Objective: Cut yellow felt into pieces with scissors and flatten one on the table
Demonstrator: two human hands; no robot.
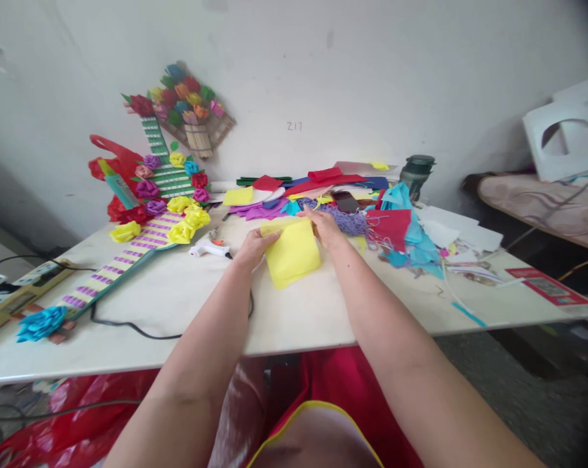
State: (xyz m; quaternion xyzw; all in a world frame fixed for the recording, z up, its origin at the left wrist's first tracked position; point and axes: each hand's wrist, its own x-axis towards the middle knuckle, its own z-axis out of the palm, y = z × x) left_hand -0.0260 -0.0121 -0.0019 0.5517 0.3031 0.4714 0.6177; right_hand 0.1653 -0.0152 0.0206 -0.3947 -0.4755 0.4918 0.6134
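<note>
Yellow sheet up over the white table, my left hand pinching its left edge, thumb on top, my right hand pinching its upper right edge, white glue gun near my left hand

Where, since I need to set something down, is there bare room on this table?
Bare tabletop shows between the left forearm and right forearm, nearer than the yellow sheet; between the striped board and left forearm, though a black cord crosses it; and between the right forearm and thin blue strip. The back is crowded with coloured sheets and purple strands.
</note>
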